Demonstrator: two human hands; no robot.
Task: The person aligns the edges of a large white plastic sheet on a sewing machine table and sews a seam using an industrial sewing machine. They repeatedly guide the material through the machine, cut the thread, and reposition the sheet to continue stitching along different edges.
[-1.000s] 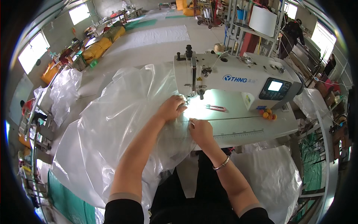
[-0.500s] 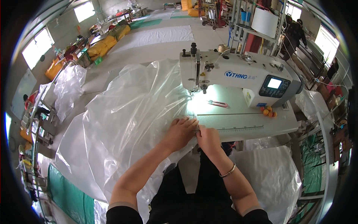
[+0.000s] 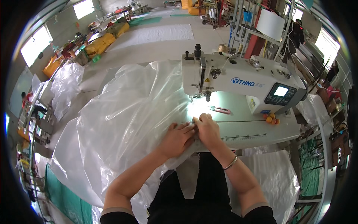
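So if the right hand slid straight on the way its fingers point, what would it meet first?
The right hand points up the table toward the needle area, so it would likely first meet the presser foot of the white sewing machine, passing left of the small snips. Depth is uncertain.

A pale concrete floor (image 3: 149,56) runs back to bright windows (image 3: 31,44) on the left wall. Yellow bundles (image 3: 99,44), perhaps sacks, lie beside them; metal racks (image 3: 257,33) stand behind.

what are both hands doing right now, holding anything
Left hand: fingers curled, pinching the edge of the clear plastic sheet on the sewing table.
Right hand: closed on the same sheet edge, touching the left hand.
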